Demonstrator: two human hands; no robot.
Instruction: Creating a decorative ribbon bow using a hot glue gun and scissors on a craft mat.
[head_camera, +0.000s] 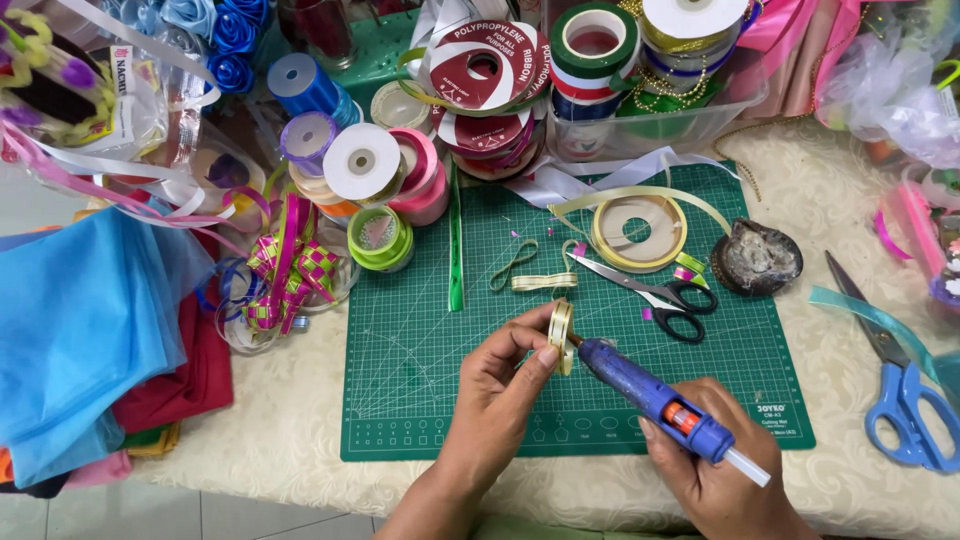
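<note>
Above the green cutting mat (420, 380), your left hand (505, 385) pinches a small cream ribbon loop (561, 335) between thumb and fingertips, turned edge-on so its seam meets the nozzle. Your right hand (715, 470) is closed firmly around the blue glue gun (650, 398), wrist low, barrel angled up-left to the loop. Black-handled scissors (660, 295) lie just beyond.
</note>
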